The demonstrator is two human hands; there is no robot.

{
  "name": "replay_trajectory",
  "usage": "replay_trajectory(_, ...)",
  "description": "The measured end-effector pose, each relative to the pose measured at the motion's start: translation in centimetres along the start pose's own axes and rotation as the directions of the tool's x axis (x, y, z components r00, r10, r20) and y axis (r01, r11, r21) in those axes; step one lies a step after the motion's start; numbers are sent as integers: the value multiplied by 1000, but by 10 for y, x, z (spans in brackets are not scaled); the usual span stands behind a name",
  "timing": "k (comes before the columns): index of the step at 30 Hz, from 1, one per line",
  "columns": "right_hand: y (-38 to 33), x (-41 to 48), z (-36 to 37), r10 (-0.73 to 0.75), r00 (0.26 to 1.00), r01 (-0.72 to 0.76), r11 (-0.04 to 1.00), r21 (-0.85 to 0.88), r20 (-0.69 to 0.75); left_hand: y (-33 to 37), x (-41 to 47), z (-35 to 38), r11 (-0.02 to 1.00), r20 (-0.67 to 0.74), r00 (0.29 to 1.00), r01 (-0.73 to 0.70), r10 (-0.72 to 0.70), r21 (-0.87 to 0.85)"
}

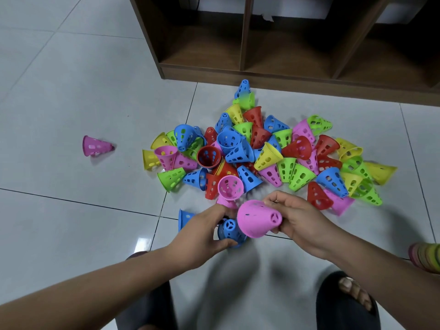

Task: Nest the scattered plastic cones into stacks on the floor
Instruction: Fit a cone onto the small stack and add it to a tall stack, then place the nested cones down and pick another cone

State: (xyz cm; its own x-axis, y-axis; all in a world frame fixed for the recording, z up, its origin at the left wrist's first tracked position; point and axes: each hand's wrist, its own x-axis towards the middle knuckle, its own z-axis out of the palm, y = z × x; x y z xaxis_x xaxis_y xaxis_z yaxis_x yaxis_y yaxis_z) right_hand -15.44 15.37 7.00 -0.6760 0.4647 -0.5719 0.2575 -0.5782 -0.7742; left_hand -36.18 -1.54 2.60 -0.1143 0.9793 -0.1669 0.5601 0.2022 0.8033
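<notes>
A heap of several perforated plastic cones (262, 153) in blue, green, red, yellow and pink lies on the tiled floor. My right hand (300, 217) holds a pink cone (254, 220) by its narrow end, tilted, just in front of the heap. My left hand (204, 232) grips a blue cone (229, 231) low over the floor, right beside the pink one. Another pink cone (230, 188) stands mouth-up just beyond my left fingers. A blue cone (184, 217) lies left of my left hand.
One pink cone (96, 146) lies alone on the floor (71, 210) far left. A dark wooden shelf unit (285, 55) stands behind the heap. My feet in dark sandals (345, 303) are at the bottom. A stack of coloured rims (426, 257) shows at the right edge.
</notes>
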Motion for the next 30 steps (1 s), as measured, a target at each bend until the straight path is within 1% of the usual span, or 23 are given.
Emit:
replay_trajectory(2,1,0,5,6,1000,-7,1000,7,26,-6,0,3,999,35,999,-28,27,45)
replay_trajectory(5,10,2,10,24,998,-21,997,-70,49,-17,0,2,987,77,996,-59,47,152)
replay_trajectory(7,16,5,13,52,998,-49,989,-136,20,-26,1,-2,971,66,997,-59,45,233)
replay_trajectory(9,21,7,14,86,996,-86,972,-219,-9,-39,0,-8,929,41,998,-55,43,365)
replay_trajectory(11,27,8,13,125,992,-129,938,-322,-32,-50,-2,-14,868,25,1000,-16,5,496)
replay_trajectory(14,34,7,13,166,984,-176,888,-424,-61,-63,-7,-20,811,15,996,65,-90,581)
replay_trajectory(17,40,5,17,231,972,-228,885,-406,-42,-71,-11,-22,773,23,984,124,-176,622)
replay_trajectory(19,45,5,20,253,967,-238,880,-410,-19,-74,-12,-23,750,24,975,154,-221,644)
replay_trajectory(21,49,5,23,255,967,-226,872,-434,10,-77,-12,-25,753,12,970,182,-244,632)
replay_trajectory(23,53,7,25,272,961,-223,874,-431,56,-79,-12,-30,778,-26,965,227,-262,586)
replay_trajectory(26,58,10,27,307,943,-230,880,-415,129,-76,-13,-42,843,-145,950,312,-276,438)
replay_trajectory(28,61,13,25,271,958,-197,859,-473,92,-67,-12,-52,888,-233,933,340,-276,311)
replay_trajectory(30,58,18,22,141,990,-112,781,-614,-2,-53,-10,-61,924,-306,919,320,-249,207)
